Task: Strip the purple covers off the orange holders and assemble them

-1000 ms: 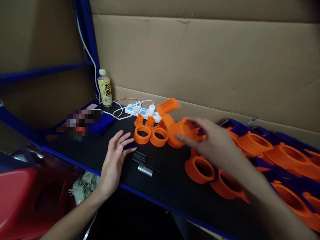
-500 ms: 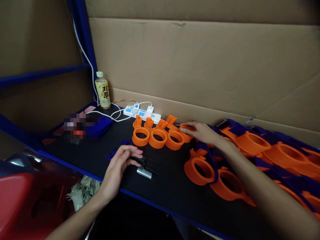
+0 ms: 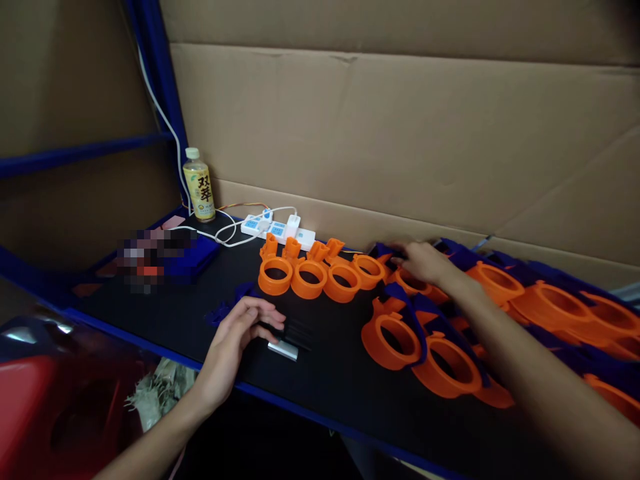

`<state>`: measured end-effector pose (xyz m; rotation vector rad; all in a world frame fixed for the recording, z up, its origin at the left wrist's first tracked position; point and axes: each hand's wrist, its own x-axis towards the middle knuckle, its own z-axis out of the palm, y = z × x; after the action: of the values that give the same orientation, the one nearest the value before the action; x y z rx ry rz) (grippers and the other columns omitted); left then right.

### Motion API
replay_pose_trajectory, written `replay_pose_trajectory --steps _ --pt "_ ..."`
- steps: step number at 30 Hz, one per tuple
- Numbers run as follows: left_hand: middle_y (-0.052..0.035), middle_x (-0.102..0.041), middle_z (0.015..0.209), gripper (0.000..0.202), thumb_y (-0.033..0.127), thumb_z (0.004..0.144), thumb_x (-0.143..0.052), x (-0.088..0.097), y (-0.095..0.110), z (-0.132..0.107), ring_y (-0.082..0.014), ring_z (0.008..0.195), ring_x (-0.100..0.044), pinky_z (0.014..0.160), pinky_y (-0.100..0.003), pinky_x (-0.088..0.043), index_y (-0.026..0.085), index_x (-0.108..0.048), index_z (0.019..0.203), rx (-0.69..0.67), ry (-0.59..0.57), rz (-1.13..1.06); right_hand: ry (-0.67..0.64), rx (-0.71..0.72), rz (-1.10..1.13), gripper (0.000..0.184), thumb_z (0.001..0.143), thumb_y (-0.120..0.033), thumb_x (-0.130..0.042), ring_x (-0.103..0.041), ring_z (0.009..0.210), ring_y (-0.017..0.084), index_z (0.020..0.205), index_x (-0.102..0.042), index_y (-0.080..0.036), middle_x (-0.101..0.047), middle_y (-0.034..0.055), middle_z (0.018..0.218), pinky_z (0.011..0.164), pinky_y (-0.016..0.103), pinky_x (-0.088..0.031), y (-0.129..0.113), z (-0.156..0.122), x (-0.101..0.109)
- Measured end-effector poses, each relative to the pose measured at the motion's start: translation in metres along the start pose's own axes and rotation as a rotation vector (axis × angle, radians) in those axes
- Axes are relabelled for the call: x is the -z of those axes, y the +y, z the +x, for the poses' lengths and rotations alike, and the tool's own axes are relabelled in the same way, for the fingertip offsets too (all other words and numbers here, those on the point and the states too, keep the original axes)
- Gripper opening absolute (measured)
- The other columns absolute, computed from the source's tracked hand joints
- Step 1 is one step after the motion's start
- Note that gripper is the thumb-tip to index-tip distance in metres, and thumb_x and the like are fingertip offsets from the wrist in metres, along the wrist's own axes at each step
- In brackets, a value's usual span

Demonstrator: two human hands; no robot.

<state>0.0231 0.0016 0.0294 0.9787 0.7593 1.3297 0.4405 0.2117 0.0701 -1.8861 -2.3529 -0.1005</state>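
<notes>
My left hand (image 3: 247, 327) hovers over the black mat, its thumb and fingers apart and bent. Just beside its fingertips lie a small silver bar (image 3: 283, 351) and dark, thin strips (image 3: 299, 333) whose kind I cannot make out. My right hand (image 3: 423, 260) reaches to the back, its fingers at a dark blue strap (image 3: 384, 252) and above an orange plastic ring (image 3: 411, 281). Blur and shadow hide its grip. To its left, several orange rings (image 3: 309, 280) with upright sockets stand in a row. Nearer me is another orange ring (image 3: 391, 341) with a blue strap.
Many strapped orange rings (image 3: 563, 300) crowd the right side. Along the cardboard wall (image 3: 375, 133) are a white power strip (image 3: 305, 238) with cables and a yellow-labelled bottle (image 3: 199, 187). A red plastic stool (image 3: 30, 413) stands below the table's blue edge (image 3: 280, 400).
My right hand has left the orange ring at the end of the row and moved right to the strapped rings. My left hand has barely moved; the view has shifted slightly.
</notes>
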Motion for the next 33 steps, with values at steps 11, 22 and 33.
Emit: replay_pose_trajectory --steps 11,22,33 --pt "-0.0099 -0.071 0.098 0.029 0.036 0.101 -0.045 0.001 0.002 -0.003 -0.0241 0.091 -0.064 0.079 -0.038 -0.051 0.018 -0.066 0.103 0.021 -0.040 0.090 0.049 0.161 -0.012 0.048 0.085 -0.020 -0.045 -0.054 0.126 0.023 0.129 -0.063 -0.023 -0.062 0.0053 0.132 0.110 0.037 -0.040 -0.040 -0.005 0.014" --pt "-0.0039 -0.068 0.119 0.027 0.040 0.099 -0.050 0.004 0.021 -0.003 -0.0241 0.110 -0.060 0.094 -0.037 -0.043 0.029 -0.069 0.115 -0.056 -0.190 0.620 -0.136 0.280 0.081 0.062 0.085 -0.062 -0.057 -0.059 0.117 0.028 0.138 -0.056 -0.029 -0.057 0.0096 0.131 0.099 0.042 -0.048 -0.119 -0.053 0.015" --pt "-0.0043 -0.069 0.118 0.028 0.040 0.100 -0.048 0.002 0.018 -0.006 -0.0249 0.109 -0.060 0.094 -0.037 -0.041 0.029 -0.068 0.116 -0.033 -0.213 0.650 -0.104 0.239 0.279 0.063 0.088 -0.059 -0.056 -0.054 0.127 0.029 0.143 -0.051 -0.028 -0.057 0.0086 0.139 0.105 0.047 -0.046 -0.133 -0.061 0.017"
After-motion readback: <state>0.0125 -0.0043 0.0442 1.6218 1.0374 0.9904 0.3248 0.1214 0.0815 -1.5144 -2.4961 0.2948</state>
